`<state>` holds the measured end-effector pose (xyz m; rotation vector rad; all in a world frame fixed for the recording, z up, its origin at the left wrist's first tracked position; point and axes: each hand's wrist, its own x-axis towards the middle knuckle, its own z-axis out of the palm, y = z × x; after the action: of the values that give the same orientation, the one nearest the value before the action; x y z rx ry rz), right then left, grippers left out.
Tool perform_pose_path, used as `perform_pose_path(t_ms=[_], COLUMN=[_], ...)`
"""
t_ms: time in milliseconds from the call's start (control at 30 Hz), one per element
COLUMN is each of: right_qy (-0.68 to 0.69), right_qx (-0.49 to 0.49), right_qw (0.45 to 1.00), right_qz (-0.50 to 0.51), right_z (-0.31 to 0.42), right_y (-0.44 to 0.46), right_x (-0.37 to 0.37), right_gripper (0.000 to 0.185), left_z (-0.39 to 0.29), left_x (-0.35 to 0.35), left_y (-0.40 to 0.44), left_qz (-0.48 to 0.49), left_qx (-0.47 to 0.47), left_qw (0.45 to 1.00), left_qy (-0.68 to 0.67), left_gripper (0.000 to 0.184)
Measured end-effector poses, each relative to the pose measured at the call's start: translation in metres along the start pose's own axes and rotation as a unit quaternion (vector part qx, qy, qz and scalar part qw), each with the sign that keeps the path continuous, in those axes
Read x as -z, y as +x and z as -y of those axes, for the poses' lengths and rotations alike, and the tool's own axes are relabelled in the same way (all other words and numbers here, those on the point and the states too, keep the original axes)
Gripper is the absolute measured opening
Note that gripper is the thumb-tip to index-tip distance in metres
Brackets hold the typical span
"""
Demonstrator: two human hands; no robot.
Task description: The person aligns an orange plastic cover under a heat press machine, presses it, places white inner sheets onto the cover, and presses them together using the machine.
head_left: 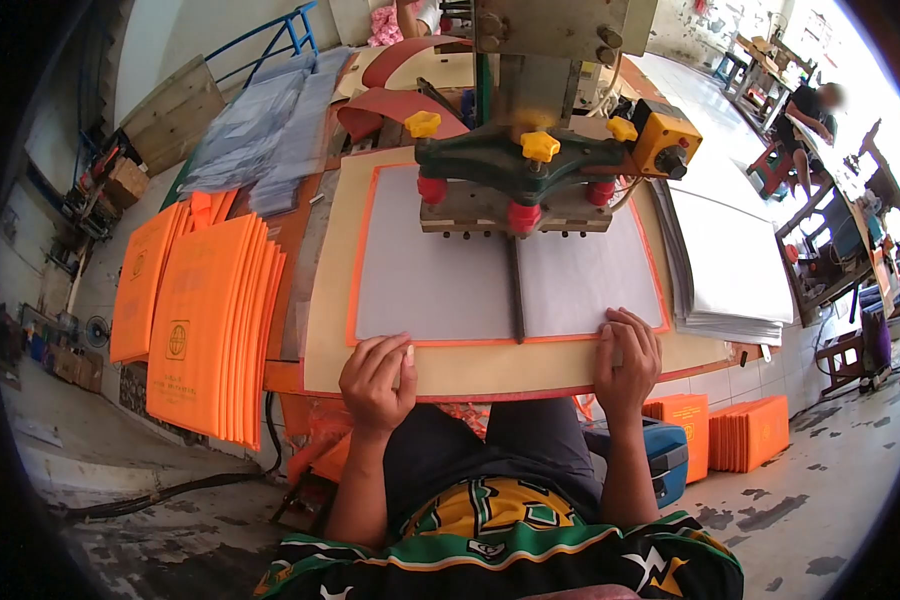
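An open orange cover (351, 290) with pale grey-white inner panels and a dark strip down its middle lies on a tan board (470, 372). At its near left corner is my left hand (378, 385), thumb and fingertips together on the orange edge. My right hand (627, 365) has its fingers bent over the near right corner, thumb beside the index finger. Above the cover's far part hangs a press head (530, 165) with yellow knobs (540, 147) and red spacers (524, 217). It hides the cover's far middle.
Orange covers (205, 330) are stacked at the left, with clear plastic sheets (255, 125) behind them. White sheets (735, 255) are piled at the right. More orange bundles (750, 435) and a blue case (665, 460) stand below. A person (810, 120) sits far right.
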<state>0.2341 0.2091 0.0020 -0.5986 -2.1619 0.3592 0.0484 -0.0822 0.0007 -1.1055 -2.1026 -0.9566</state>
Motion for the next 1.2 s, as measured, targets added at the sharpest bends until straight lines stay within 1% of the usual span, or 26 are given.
perform_pose_path(t_ms=[633,700,1200], right_qy=[-0.002,0.0,0.002], right_qx=[-0.007,-0.006,-0.007], right_qw=[1.0,1.0,1.0], right_qz=[0.004,0.004,0.003], right_z=[0.0001,0.0007,-0.0018], right_y=[-0.0007,-0.0003,-0.0015], right_x=[0.0,0.0006,-0.0004], right_gripper=[0.012,0.012,0.012], left_z=[0.0012,0.0007,0.0005], left_x=[0.0001,-0.0002,-0.0003], left_y=[-0.0013,-0.0009,-0.0009], left_qz=[0.002,-0.004,-0.001], left_qx=[-0.003,-0.001,0.0], left_qw=[1.0,1.0,1.0], left_qy=[0.004,0.004,0.002], left_gripper=[0.02,0.012,0.012])
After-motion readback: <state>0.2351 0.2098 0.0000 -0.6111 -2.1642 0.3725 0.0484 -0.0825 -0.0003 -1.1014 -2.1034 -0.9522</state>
